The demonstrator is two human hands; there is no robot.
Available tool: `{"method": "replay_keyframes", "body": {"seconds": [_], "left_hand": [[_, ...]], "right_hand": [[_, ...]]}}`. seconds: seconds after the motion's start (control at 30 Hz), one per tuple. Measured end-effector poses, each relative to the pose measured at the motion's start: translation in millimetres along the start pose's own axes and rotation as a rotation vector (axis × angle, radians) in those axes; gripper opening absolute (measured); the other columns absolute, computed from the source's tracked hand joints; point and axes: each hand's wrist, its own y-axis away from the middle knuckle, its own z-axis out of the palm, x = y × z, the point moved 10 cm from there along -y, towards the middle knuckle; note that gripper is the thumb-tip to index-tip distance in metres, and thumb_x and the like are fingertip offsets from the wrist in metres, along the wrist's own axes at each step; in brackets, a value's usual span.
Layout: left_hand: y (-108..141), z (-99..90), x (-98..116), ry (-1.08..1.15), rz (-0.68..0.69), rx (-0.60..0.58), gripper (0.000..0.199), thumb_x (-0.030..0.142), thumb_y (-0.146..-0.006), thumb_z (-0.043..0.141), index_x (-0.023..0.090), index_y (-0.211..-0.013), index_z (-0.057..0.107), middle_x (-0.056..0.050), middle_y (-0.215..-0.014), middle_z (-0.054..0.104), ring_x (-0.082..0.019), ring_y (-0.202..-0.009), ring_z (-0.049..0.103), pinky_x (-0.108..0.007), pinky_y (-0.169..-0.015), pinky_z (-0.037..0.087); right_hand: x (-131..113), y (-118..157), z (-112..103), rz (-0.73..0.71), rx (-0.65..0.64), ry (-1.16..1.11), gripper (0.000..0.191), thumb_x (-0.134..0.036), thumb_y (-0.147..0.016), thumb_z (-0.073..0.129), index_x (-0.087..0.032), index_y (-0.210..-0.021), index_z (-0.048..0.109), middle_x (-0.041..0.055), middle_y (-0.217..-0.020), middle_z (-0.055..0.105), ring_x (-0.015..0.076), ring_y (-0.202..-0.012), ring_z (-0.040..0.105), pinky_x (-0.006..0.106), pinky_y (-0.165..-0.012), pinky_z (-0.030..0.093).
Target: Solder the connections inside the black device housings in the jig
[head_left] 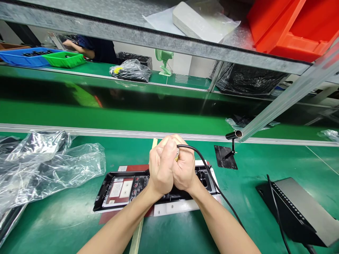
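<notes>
My left hand (161,167) and my right hand (186,165) are closed and pressed together above a black plastic housing. Between the thumbs shows a small brass-coloured, metallic bit (177,154); the rest of what they grip is hidden. A black cable (202,158) comes out at the top of this grip, arcs over my right hand and runs down to the right. Below, the long black housing (99,197) lies open side up, with labels, round holes and dark fittings inside. Its middle is covered by my hands. A white strip (182,207) lies along its near edge.
Crumpled clear plastic bags (79,165) lie on the left. At right are a black-and-grey device (299,208) with a cable and a small black stand (226,157). A metal shelf (127,30) with a red bin (296,35) hangs overhead. Across the bench, another person's arm (82,49) shows.
</notes>
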Motion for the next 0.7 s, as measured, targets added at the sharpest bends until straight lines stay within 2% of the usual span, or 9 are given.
{"method": "replay_keyframes", "body": {"seconds": [0.23,0.7], "left_hand": [[0.1,0.0,0.5,0.009,0.011,0.009,0.050,0.052,-0.106,0.036,0.020,-0.073,0.055,0.001,-0.069,0.053,-0.013,-0.064,0.054,-0.027,-0.061,0.047],[0.3,-2.1,1.0,0.020,0.015,0.028,0.050,0.051,-0.105,0.037,0.020,-0.070,0.053,0.002,-0.066,0.047,-0.012,-0.059,0.046,-0.026,-0.059,0.044]], "right_hand": [[-0.3,-0.1,0.1,-0.003,0.000,0.003,0.018,-0.036,-0.098,0.053,-0.023,-0.086,0.055,0.0025,-0.087,0.056,0.0168,-0.078,0.054,0.032,-0.068,0.047],[0.2,0.4,1.6,-0.004,-0.011,-0.012,0.018,-0.035,-0.098,0.053,-0.022,-0.086,0.056,0.0030,-0.088,0.057,0.0172,-0.079,0.054,0.032,-0.071,0.046]]}}
